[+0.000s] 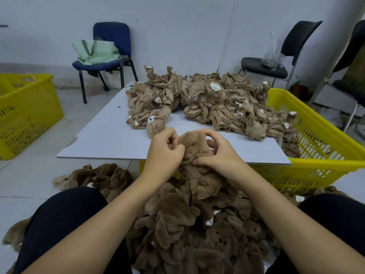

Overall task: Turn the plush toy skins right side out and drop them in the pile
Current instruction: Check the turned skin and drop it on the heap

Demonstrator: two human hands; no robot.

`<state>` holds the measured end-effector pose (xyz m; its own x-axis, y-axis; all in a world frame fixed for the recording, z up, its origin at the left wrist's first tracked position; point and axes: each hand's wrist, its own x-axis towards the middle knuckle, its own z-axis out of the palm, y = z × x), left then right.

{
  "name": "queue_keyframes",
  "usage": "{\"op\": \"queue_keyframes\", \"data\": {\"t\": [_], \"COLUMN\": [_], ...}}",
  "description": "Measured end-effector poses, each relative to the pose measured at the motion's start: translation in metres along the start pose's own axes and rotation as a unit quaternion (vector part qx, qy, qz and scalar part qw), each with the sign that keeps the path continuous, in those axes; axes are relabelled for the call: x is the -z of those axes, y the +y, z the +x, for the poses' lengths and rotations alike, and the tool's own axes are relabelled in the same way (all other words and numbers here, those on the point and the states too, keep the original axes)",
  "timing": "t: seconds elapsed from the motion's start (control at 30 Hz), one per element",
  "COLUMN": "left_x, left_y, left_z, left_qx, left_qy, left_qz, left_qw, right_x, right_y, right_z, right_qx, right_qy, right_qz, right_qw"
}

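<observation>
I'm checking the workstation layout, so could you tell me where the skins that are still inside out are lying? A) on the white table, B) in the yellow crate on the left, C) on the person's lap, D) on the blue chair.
A: the inside-out skins, showing flat tan backing, are heaped on the white table, while the furry turned pile lies on the floor.

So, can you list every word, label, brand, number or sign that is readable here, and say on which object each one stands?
No text can be read with certainty.
Green tote bag on the blue chair: a faint dark print near its lower edge, too blurred to read.
White sewn tag on an inside-out skin on the table: a dark mark, too small to read.
Yellow crates: no lettering visible.
</observation>
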<state>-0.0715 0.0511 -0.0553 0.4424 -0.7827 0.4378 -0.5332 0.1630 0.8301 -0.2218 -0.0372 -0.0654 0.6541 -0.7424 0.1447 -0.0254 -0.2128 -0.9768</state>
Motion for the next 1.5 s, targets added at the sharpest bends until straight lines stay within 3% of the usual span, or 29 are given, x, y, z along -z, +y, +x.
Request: {"op": "queue_keyframes", "data": {"t": [0.1, 0.17, 0.23, 0.3, 0.4, 0.47, 0.63, 0.8, 1.0, 1.1, 1.2, 1.37, 1.5], "left_x": [0.002, 0.003, 0.002, -0.002, -0.008, -0.01, -0.014, -0.027, -0.027, -0.026, -0.029, -0.031, -0.019], "left_y": [-0.004, 0.001, 0.008, 0.012, 0.011, 0.013, 0.016, 0.006, 0.001, -0.001, -0.007, -0.013, -0.008], "left_z": [0.002, 0.0, -0.003, -0.005, -0.003, 0.0, 0.011, 0.004, -0.009, -0.013, -0.015, -0.014, -0.009], "left_qx": [0.043, -0.043, -0.15, -0.185, -0.178, -0.182, -0.157, -0.121, -0.212, -0.326, -0.434, -0.412, -0.382], "left_qy": [-0.084, -0.096, -0.097, -0.101, -0.097, -0.073, -0.038, -0.068, -0.011, 0.026, 0.013, -0.043, -0.099], "left_qz": [0.097, 0.187, 0.207, 0.216, 0.19, 0.167, 0.101, 0.095, 0.089, 0.115, 0.167, 0.204, 0.164], "left_qw": [0.991, 0.977, 0.962, 0.953, 0.961, 0.966, 0.982, 0.986, 0.973, 0.938, 0.885, 0.887, 0.904], "right_x": [-0.001, 0.0, 0.0, 0.001, 0.006, 0.009, 0.006, 0.001, 0.002, 0.002, 0.002, -0.001, -0.005], "right_y": [-0.001, -0.004, -0.005, -0.003, -0.005, -0.011, -0.019, -0.019, -0.021, -0.019, -0.013, -0.009, -0.015], "right_z": [-0.001, 0.0, 0.0, -0.002, -0.004, -0.004, -0.004, -0.006, -0.003, -0.002, -0.003, -0.009, -0.015], "right_qx": [-0.053, -0.088, -0.119, -0.127, -0.074, -0.047, -0.069, -0.138, -0.11, -0.071, -0.037, -0.011, 0.08], "right_qy": [0.009, 0.019, 0.031, 0.033, 0.053, 0.059, 0.03, 0.017, -0.005, -0.012, -0.004, 0.069, 0.106], "right_qz": [0.026, 0.014, -0.04, -0.087, -0.073, -0.007, 0.183, 0.258, 0.29, 0.254, 0.252, 0.076, -0.037], "right_qw": [0.998, 0.996, 0.992, 0.988, 0.993, 0.997, 0.98, 0.956, 0.951, 0.965, 0.967, 0.995, 0.99]}}
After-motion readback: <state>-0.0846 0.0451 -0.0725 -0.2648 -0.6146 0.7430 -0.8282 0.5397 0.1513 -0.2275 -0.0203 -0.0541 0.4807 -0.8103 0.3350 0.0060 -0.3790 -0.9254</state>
